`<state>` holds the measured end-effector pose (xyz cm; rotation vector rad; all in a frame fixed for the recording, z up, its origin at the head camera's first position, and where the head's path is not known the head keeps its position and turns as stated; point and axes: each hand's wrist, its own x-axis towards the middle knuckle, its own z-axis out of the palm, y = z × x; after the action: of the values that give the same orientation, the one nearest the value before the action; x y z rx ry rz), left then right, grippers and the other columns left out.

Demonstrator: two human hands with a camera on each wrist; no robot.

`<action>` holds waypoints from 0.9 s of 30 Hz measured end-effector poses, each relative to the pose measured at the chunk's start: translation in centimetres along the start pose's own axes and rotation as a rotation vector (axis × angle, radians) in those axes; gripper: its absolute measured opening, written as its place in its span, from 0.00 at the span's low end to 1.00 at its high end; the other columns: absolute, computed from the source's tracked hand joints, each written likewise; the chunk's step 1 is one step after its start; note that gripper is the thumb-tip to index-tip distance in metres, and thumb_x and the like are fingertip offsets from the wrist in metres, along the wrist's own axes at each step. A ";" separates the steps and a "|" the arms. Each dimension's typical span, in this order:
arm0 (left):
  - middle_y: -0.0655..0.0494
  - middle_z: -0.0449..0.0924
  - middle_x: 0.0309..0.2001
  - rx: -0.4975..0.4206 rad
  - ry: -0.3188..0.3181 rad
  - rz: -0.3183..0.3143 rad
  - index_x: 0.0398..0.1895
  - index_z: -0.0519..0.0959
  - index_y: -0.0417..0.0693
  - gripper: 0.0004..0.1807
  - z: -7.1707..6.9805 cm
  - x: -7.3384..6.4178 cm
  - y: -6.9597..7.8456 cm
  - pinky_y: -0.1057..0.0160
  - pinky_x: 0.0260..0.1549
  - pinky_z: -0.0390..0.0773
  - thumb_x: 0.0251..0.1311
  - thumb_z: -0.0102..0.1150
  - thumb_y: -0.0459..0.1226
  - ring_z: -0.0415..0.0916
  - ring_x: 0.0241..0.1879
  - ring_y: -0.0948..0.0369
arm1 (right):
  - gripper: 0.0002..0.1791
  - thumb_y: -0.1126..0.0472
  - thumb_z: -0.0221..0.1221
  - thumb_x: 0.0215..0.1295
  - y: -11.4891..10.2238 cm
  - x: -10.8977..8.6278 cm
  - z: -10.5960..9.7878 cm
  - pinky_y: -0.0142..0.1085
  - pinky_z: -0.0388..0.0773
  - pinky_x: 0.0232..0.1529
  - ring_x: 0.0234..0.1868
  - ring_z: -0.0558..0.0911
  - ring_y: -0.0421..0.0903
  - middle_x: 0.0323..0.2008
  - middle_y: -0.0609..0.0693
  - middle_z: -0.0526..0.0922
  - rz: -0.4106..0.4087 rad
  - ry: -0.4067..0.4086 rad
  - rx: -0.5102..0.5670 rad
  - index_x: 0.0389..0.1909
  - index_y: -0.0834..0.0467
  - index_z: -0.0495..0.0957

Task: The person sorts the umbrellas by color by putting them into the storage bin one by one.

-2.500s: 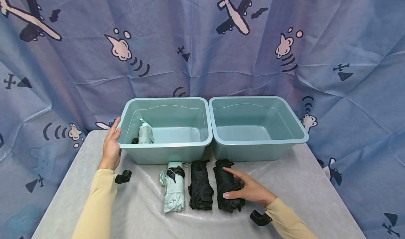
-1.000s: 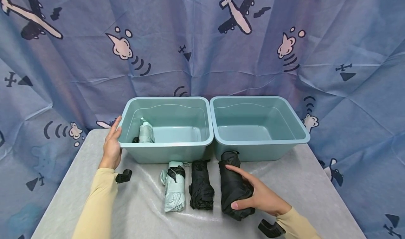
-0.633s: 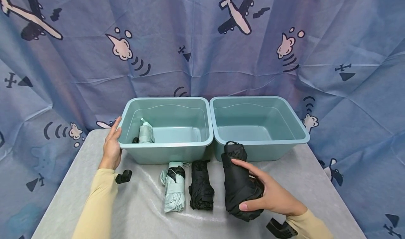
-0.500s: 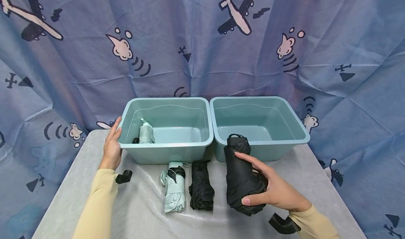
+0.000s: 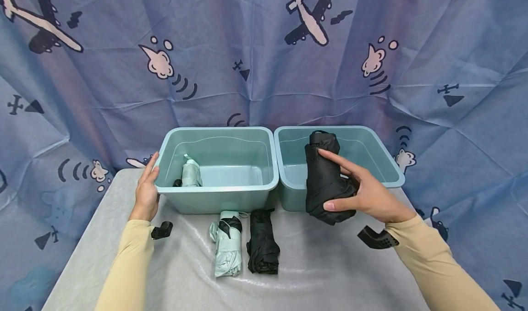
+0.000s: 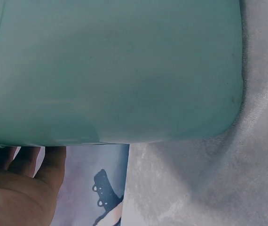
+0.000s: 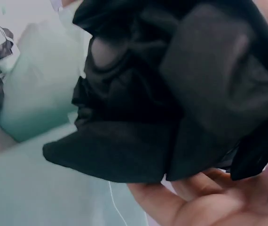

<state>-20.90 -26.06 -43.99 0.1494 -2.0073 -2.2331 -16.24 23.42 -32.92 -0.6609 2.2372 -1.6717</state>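
Observation:
In the head view my right hand (image 5: 373, 196) grips a folded black umbrella (image 5: 323, 178), raised over the front rim of the right teal bin (image 5: 294, 199). The umbrella's looped end points away from me. Its dark folds (image 7: 209, 84) fill much of the right wrist view, with my curled fingers (image 7: 195, 197) along the lower side. My left hand (image 5: 145, 194) rests against the outer left side of the left teal bin (image 5: 218, 201), fingers fairly straight. In that bin lie a folded mint umbrella (image 5: 191, 173) and a small dark item (image 5: 177, 182), mostly hidden by the front wall.
On the grey-white tabletop (image 5: 185, 279), in front of the bins, a folded mint umbrella (image 5: 228, 251) and another folded black umbrella (image 5: 262, 242) lie side by side. The two bins stand rim to rim. A blue patterned curtain (image 5: 264, 73) hangs behind the table.
My right hand has picked the rightmost black umbrella up from the table and carried it up and forward, over the right bin's front rim. My left hand has stayed on the left bin.

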 end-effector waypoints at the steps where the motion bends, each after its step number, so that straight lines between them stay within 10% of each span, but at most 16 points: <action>1: 0.64 0.39 0.82 0.001 0.002 0.000 0.83 0.47 0.58 0.29 0.0 0.0 0.0 0.57 0.76 0.43 0.83 0.29 0.41 0.39 0.79 0.63 | 0.59 0.74 0.73 0.54 0.0 0.5 -0.5 0.46 0.83 0.50 0.62 0.77 0.54 0.73 0.58 0.62 0.009 -0.005 0.017 0.81 0.39 0.54; 13: 0.64 0.39 0.82 0.000 0.005 -0.010 0.83 0.48 0.59 0.29 -0.2 0.0 -0.2 0.56 0.76 0.42 0.83 0.30 0.42 0.38 0.79 0.63 | 0.56 0.70 0.72 0.59 0.8 6.6 -4.8 0.44 0.80 0.55 0.63 0.73 0.56 0.72 0.64 0.58 0.155 -0.015 -0.002 0.81 0.37 0.53; 20: 0.63 0.38 0.82 0.018 0.005 -0.011 0.83 0.48 0.61 0.29 -0.2 0.0 -0.2 0.54 0.76 0.41 0.83 0.31 0.43 0.37 0.79 0.61 | 0.56 0.64 0.76 0.56 2.8 9.9 -5.4 0.57 0.67 0.66 0.73 0.60 0.60 0.76 0.63 0.53 0.258 -0.035 -0.091 0.80 0.37 0.54; 27: 0.63 0.38 0.82 0.019 0.006 -0.003 0.83 0.48 0.59 0.29 -0.2 0.2 -0.2 0.55 0.76 0.41 0.83 0.31 0.43 0.37 0.79 0.62 | 0.58 0.62 0.77 0.55 4.9 12.4 -5.3 0.50 0.72 0.62 0.75 0.51 0.61 0.78 0.63 0.46 0.320 -0.116 -0.113 0.81 0.41 0.53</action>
<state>-21.09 -26.23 -44.22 0.1617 -2.0272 -2.2133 -30.36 22.58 -35.31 -0.3857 2.2274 -1.3289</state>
